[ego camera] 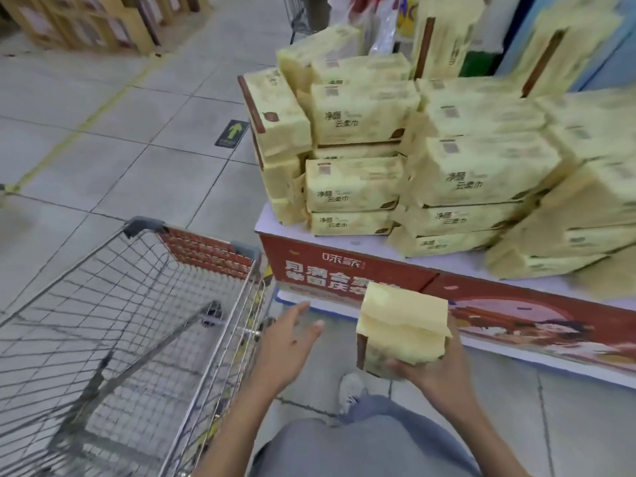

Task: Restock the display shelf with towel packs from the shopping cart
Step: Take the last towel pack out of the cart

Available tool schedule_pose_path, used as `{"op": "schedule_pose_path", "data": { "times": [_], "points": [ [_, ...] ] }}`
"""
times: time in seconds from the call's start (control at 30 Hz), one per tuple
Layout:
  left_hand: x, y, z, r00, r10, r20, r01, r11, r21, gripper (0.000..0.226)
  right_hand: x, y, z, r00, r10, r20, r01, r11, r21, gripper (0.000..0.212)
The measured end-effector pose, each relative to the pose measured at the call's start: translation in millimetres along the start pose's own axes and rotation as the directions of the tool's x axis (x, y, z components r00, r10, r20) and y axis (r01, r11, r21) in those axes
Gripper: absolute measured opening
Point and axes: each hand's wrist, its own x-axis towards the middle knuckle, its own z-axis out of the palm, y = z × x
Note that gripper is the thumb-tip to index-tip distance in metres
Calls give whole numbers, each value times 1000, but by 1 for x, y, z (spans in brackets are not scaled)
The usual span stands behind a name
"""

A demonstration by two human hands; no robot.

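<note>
Head view: your right hand (432,371) grips a pack (402,333) from below, just in front of the shelf (344,266). Your left hand (285,342), fingers spread and empty, hovers left of the shelf. Lift the pack flat onto the stacks (354,187), label outward.

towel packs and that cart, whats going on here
A person is restocking. Their right hand holds one yellow towel pack upright in front of the display shelf, below its top. The left hand is open with its fingers spread, next to the shopping cart and holding nothing. No packs show in the visible part of the cart. The shelf already carries many stacked packs of the same kind.
</note>
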Motion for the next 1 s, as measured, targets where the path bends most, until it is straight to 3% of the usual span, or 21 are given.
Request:
{"op": "schedule_pose_path", "data": {
  "times": [0.13, 0.27, 0.4, 0.6, 0.7, 0.8, 0.93, 1.0],
  "points": [
    [30, 17, 20, 1000, -21, -3, 21, 998, -60, 54, 44, 7, -21, 1000, 1, 24, 0, 999, -36, 91],
    [52, 28, 10, 989, -75, -127, 48, 979, -200, 44, 97, -15, -19, 986, -129, 109, 137, 988, -65, 90],
    [86, 50, -39, 953, 33, -302, -50, 997, -50, 38, 145, -56, 3, 938, -305, 165, 312, 950, -18, 97],
    [168, 103, -117, 834, 313, -455, -204, 940, 273, 42, 214, -148, 38, 828, -555, 79, 556, 831, 9, 107],
    [208, 128, -140, 783, 464, -415, -298, 865, 404, 50, 250, -183, 46, 776, -628, 64, 631, 772, -76, 110],
    [239, 134, -149, 769, 558, -312, -352, 777, 522, 55, 281, -200, 49, 779, -608, 153, 624, 727, -287, 112],
    [265, 117, -156, 806, 576, -133, -399, 697, 596, 55, 305, -205, 53, 828, -416, 377, 555, 504, -662, 112],
    [271, 108, -158, 822, 564, -78, -406, 677, 614, 63, 313, -200, 55, 832, -338, 441, 551, 406, -729, 109]
  ]
}}
